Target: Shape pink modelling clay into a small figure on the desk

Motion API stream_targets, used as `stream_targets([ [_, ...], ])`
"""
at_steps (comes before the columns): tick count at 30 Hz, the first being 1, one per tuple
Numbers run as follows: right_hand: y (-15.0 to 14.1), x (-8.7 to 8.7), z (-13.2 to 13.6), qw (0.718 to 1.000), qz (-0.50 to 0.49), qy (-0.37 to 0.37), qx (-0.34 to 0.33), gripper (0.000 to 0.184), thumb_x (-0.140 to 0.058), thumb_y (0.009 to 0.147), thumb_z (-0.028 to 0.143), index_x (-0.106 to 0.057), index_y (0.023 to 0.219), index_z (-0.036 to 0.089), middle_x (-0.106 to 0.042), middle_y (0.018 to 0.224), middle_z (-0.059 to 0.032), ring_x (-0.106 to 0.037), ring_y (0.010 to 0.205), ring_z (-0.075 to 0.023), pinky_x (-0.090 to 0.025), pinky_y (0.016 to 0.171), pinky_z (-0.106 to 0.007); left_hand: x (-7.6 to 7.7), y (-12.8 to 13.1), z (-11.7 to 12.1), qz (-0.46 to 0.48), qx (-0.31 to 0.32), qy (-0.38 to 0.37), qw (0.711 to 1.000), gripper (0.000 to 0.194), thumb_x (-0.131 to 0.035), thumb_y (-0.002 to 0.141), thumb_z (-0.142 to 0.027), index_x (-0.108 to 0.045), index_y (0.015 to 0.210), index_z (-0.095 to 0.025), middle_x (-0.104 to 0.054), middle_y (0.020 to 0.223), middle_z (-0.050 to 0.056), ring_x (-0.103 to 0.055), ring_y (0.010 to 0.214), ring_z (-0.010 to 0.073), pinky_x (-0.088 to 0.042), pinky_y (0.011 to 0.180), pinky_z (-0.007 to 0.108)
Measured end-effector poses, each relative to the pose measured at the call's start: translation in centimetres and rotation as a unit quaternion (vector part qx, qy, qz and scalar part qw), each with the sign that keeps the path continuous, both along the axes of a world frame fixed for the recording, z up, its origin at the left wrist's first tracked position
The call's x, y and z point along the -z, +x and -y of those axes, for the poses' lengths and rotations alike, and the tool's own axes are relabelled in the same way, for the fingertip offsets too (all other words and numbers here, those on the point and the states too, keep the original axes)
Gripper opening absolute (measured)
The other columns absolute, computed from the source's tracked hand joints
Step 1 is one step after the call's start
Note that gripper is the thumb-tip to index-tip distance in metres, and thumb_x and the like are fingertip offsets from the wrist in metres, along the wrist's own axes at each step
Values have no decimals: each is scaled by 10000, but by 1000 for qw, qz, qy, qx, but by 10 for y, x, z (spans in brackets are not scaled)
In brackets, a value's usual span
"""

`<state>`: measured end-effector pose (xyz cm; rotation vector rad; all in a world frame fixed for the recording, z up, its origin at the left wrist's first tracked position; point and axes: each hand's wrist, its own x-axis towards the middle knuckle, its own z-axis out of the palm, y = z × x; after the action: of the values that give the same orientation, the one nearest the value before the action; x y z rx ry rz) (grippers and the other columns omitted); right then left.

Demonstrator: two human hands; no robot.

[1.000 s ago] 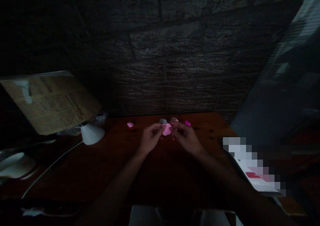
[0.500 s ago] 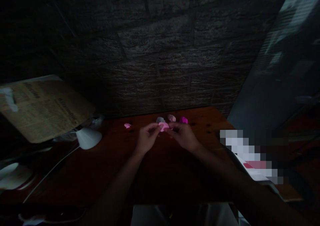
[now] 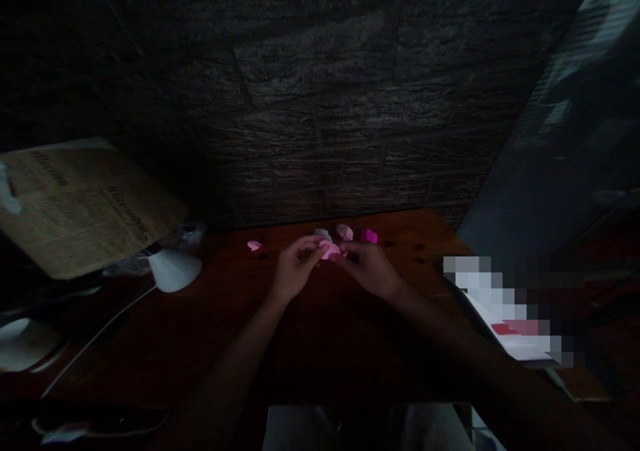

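Note:
Over the wooden table, both hands pinch a small flat pink piece of what looks like modelling clay (image 3: 329, 250). My left hand (image 3: 295, 268) grips its left side with thumb and fingers closed. On the right edge, my right hand (image 3: 371, 269) holds it with bent fingers. Just behind the hands lie a grey lump (image 3: 323, 234), a pale pink lump (image 3: 345, 232) and a magenta lump (image 3: 369, 236). A smaller pink lump (image 3: 254, 245) rests apart, to the left. The picture is dark, and fingertip detail is hard to make out.
A white cone-shaped lamp shade (image 3: 175, 269) with a cable stands on the left, beside a printed brown paper bag (image 3: 90, 204). A white round dish-like thing (image 3: 25, 344) is at far left. A stone-patterned wall (image 3: 310, 104) backs the wooden table (image 3: 425, 231). White papers (image 3: 520, 341) lie at right.
The pink piece has tilted slightly between my fingers, and my fingers have shifted a little on it. The whole view has moved slightly; the other lumps stay in place.

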<state>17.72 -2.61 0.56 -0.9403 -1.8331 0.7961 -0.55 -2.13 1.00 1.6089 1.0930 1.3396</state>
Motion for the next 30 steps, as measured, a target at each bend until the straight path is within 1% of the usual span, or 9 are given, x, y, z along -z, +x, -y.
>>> stream_targets([
  [1,0,0,0,1000,-2,3,4,227,-621,920,326,-781,923,166,-707,773,-17,-570,680,-144,-433,658,-263,0,0,0,-1,-1,9,1000,242,-763,784,-371,-766,949,-194,-779,888,46,-671,693,141,-548,601,232],
  [5,0,-1,1,1000,-6,5,12,254,-614,919,353,-785,918,165,-706,775,-20,-570,675,-145,-437,663,-262,1,-1,1,-20,1,47,999,183,-730,819,-367,-774,838,-191,-777,829,39,-678,690,147,-555,618,242],
  [9,0,-2,3,1000,-11,22,13,269,-594,925,350,-788,897,164,-709,773,-22,-586,688,-149,-446,688,-264,1,-1,2,-28,4,61,998,179,-728,826,-360,-779,836,-188,-790,835,41,-712,724,165,-576,666,263],
  [13,0,-2,3,999,-2,28,33,258,-587,926,324,-784,864,169,-721,795,-30,-594,693,-148,-452,704,-272,2,2,3,-19,-3,71,997,193,-735,830,-370,-785,884,-192,-804,887,57,-745,780,189,-605,716,295],
  [18,-2,1,1,999,-1,-5,46,271,-597,910,348,-782,867,155,-697,728,-29,-571,625,-144,-429,631,-275,5,5,4,-20,-44,102,994,222,-754,825,-337,-780,985,-184,-809,937,67,-763,850,204,-613,827,329],
  [20,-2,3,0,999,-12,-10,46,274,-601,900,361,-778,877,153,-700,744,-35,-577,636,-148,-436,637,-281,6,4,5,-34,-56,118,991,231,-756,829,-326,-782,1015,-192,-811,939,62,-766,862,204,-610,854,333],
  [23,-2,3,1,998,-46,4,34,277,-608,893,385,-764,885,157,-707,799,-43,-600,700,-160,-462,685,-290,7,3,4,-45,-62,141,987,230,-759,830,-308,-788,1034,-204,-813,950,53,-768,850,198,-614,845,327],
  [26,-3,1,1,998,-59,10,23,281,-595,906,387,-757,883,160,-693,783,-32,-587,683,-152,-465,679,-281,8,1,3,-48,-62,142,987,194,-763,824,-304,-800,987,-206,-813,964,51,-769,859,204,-618,846,332],
  [30,-3,1,2,999,-51,-14,11,296,-572,924,390,-753,937,156,-676,721,-16,-556,584,-134,-445,599,-263,8,1,2,-32,-62,121,990,143,-772,807,-317,-803,890,-205,-815,922,46,-768,845,207,-621,828,336],
])
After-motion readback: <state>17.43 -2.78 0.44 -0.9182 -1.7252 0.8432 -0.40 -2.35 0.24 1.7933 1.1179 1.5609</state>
